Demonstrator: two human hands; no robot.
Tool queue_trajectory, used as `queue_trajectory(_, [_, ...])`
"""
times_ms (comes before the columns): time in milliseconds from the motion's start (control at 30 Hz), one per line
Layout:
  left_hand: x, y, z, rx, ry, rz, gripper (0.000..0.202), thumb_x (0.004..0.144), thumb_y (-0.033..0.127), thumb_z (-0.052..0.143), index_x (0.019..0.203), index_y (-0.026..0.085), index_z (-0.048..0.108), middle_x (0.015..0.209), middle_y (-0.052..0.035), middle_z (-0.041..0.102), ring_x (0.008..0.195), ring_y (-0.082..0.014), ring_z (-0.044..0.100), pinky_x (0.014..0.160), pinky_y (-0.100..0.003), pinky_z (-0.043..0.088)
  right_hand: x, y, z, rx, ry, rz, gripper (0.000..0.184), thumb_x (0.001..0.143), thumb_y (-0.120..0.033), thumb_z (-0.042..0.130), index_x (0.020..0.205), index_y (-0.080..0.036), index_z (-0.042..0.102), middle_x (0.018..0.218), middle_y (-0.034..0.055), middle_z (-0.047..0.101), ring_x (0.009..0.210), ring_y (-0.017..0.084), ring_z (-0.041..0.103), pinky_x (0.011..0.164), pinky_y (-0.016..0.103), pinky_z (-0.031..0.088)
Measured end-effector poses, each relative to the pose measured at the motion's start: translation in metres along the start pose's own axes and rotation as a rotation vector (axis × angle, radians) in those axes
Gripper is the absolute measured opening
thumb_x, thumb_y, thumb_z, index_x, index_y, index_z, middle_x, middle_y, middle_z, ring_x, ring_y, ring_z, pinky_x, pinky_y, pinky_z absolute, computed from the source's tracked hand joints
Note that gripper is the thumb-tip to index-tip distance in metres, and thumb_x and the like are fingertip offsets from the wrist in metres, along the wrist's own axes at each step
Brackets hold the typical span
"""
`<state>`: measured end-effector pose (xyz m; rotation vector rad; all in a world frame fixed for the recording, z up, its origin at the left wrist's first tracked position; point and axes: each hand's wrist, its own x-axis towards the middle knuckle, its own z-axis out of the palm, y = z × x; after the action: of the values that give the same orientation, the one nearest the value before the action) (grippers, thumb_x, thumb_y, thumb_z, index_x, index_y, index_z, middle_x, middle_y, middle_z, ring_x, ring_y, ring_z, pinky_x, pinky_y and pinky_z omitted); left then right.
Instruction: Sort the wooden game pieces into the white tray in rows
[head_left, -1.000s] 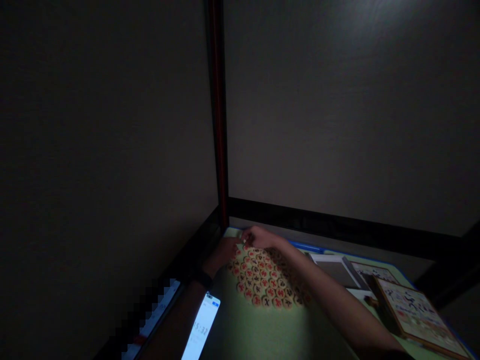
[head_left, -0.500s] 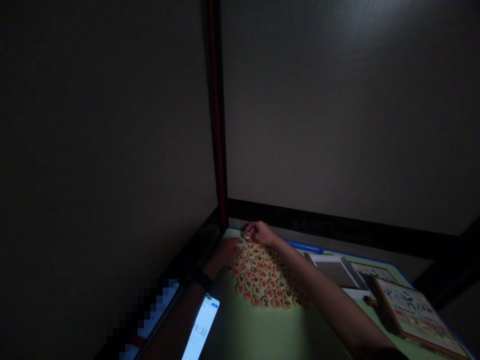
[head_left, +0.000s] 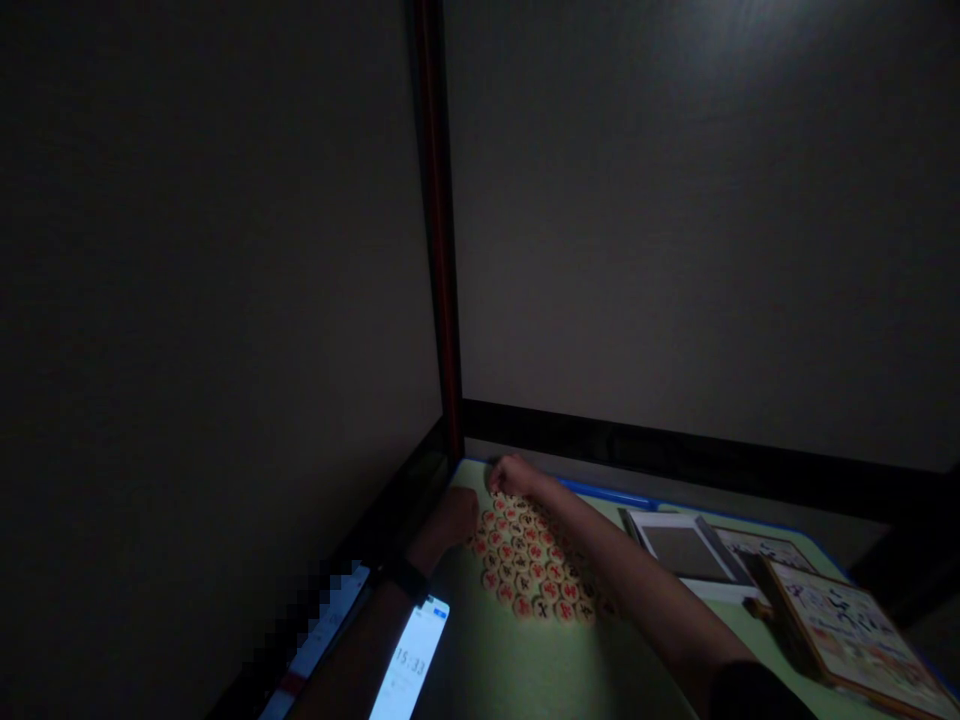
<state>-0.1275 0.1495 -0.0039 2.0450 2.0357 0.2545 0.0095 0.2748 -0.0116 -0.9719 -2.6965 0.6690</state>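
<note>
Rows of round Chinese chess pieces (head_left: 534,552) with red and black characters lie packed together on a green table mat (head_left: 517,670). At the far tip of this group my right hand (head_left: 514,474) is closed, its fingertips down on a piece, largely covered by the fingers. Along the group's left edge rests my left hand (head_left: 456,514), fingers curled in like a fist; whatever may be inside is hidden. A dark band (head_left: 405,574) circles my left wrist. My right forearm covers the right side of the group.
A lit phone (head_left: 411,660) showing a clock lies by my left forearm. To the right are an open white box part (head_left: 682,548), a printed wooden box (head_left: 855,630) and a blue strip (head_left: 611,495). Walls (head_left: 675,300) rise close behind the table.
My right hand has lowered a piece from above to the far tip of the group. My left hand's fingers have curled in. The whole view has shifted slightly.
</note>
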Motion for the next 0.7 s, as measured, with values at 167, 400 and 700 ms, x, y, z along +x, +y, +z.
queue_trajectory(167, [-0.001,0.006,-0.004,0.032,-0.037,0.004,0.023,0.088,0.008,0.047,0.089,0.013,0.069,0.096,-0.0111,0.072,0.088,-0.0188,0.066,0.074,-0.025,0.046,-0.003,-0.007,-0.003,-0.064,-0.029,-0.047,0.030,0.060,-0.001,0.058,0.069,-0.020,0.080,0.063,-0.0025,0.073,0.066,0.015,0.068,0.064,0.019,0.047])
queue_trajectory(400, [-0.008,0.008,-0.015,0.109,-0.024,0.026,0.024,0.090,0.008,0.044,0.093,0.014,0.067,0.098,-0.0113,0.071,0.092,-0.0194,0.065,0.080,-0.028,0.046,-0.023,-0.021,-0.018,-0.167,-0.002,-0.033,0.029,0.065,0.004,0.054,0.068,-0.014,0.076,0.065,-0.0012,0.070,0.067,0.013,0.062,0.062,0.020,0.040])
queue_trajectory(700, [-0.064,0.118,-0.014,0.133,0.013,0.289,0.026,0.095,0.016,0.046,0.103,0.016,0.071,0.109,-0.0124,0.070,0.099,-0.0234,0.065,0.088,-0.033,0.049,-0.203,0.016,-0.082,-0.265,0.059,0.129,0.021,0.071,-0.007,0.064,0.082,-0.018,0.079,0.082,0.0067,0.077,0.076,0.020,0.068,0.067,0.024,0.043])
